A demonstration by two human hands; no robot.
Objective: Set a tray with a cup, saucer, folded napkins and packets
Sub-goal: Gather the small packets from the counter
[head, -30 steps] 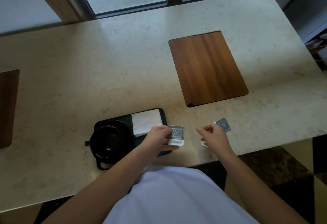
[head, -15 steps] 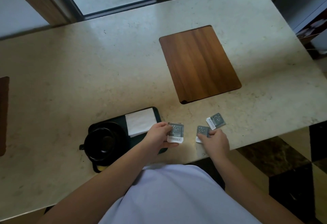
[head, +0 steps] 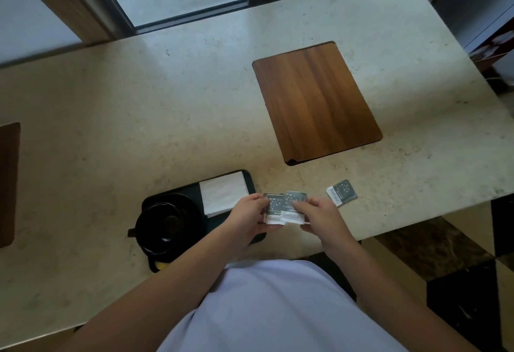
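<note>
A small black tray (head: pixel 247 177) lies near the counter's front edge. On it a black cup (head: pixel 164 222) sits on a black saucer (head: pixel 189 203), with a white folded napkin (head: pixel 222 193) to the right of them. My left hand (head: pixel 247 218) holds a grey and white packet (head: pixel 272 209) just right of the tray. My right hand (head: pixel 322 218) holds a second packet (head: pixel 294 204) that overlaps the first. A third packet (head: pixel 341 192) lies flat on the counter to the right of my hands.
The cream stone counter (head: pixel 139 118) holds a wooden panel (head: pixel 314 101) set in at the back right and another wooden panel (head: pixel 8 184) at the left edge. A window runs along the far side. The counter's front edge is close under my hands.
My right hand picked up a packet from the counter and carried it left until it met the packet in my left hand. One packet stays on the counter.
</note>
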